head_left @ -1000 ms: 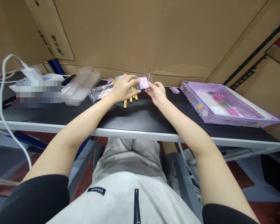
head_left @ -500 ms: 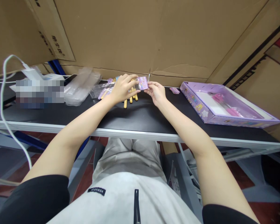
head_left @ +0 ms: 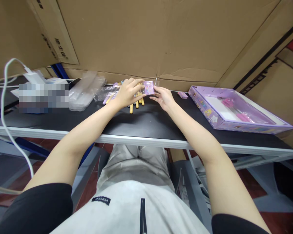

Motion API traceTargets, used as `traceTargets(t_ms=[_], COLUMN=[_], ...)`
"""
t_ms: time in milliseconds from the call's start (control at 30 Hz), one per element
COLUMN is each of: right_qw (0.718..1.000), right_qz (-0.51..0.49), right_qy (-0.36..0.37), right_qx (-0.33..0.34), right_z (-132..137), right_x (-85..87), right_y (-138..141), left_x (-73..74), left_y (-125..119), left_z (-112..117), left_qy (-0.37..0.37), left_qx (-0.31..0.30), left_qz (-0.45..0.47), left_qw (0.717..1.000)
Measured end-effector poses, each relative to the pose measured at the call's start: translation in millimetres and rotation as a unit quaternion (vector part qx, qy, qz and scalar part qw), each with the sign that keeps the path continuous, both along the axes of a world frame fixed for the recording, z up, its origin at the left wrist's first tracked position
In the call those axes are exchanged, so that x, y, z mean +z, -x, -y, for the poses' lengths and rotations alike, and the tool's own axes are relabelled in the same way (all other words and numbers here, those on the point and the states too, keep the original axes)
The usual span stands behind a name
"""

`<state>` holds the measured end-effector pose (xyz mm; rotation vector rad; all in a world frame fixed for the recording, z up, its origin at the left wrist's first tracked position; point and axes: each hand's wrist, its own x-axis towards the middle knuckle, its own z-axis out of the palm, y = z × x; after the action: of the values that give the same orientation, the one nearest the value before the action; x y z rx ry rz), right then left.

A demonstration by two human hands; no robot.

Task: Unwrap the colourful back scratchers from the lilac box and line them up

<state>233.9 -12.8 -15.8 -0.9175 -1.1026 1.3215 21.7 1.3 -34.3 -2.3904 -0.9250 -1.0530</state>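
My left hand (head_left: pixel 127 92) is closed around a small clear packet with a purple printed card (head_left: pixel 148 87), held just above the black tabletop (head_left: pixel 146 122). Beside the card's right edge is my right hand (head_left: pixel 162 97), its fingers loosely spread and its fingertips next to the card. Under my left hand lie several yellow sticks (head_left: pixel 136 104). Left of that hand, purple and yellow comb-like pieces (head_left: pixel 112 94) lie in clear wrapping.
An open purple box (head_left: pixel 234 109) with pink items inside stands at the right. A small pink piece (head_left: pixel 183 94) lies near it. Clear plastic bags (head_left: pixel 84 91) and a white charger with its cable (head_left: pixel 31 76) are at the left. Cardboard walls rise behind the table.
My right hand has let its pinch on the card loosen and its fingers have opened. My left hand and the packet have shifted slightly left and down.
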Motion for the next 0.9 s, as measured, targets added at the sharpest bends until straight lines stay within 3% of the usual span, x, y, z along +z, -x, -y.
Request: traceTargets(t_ms=[200, 467, 567, 700, 900], right_qw=[0.999, 0.99, 0.99, 0.97, 0.944], right_qz=[0.04, 0.091, 0.063, 0.032, 0.093], right_qy=[-0.016, -0.103, -0.085, -0.029, 0.025], right_qx=[0.005, -0.006, -0.091, -0.24, -0.316], right_z=[-5.4, -19.4, -23.9, -34.5, -46.9], right_x=[-2.1, -5.7, 1.8, 13.3, 18.9], right_y=[-5.4, -14.1, -19.0, -39.2, -73.2], left_x=[-1.6, 0.2, 2.6, 8.0, 14.1], left_y=[2.8, 0.1, 1.2, 6.5, 14.5], left_z=[-2.9, 0.4, 1.2, 2.2, 3.5], left_qy=[-0.007, -0.013, -0.011, -0.009, 0.001], left_qx=[0.006, 0.01, 0.017, 0.029, 0.059], left_qz=[-0.009, -0.009, 0.0, 0.028, 0.067], left_qw=[1.0, 1.0, 1.0, 0.999, 0.996])
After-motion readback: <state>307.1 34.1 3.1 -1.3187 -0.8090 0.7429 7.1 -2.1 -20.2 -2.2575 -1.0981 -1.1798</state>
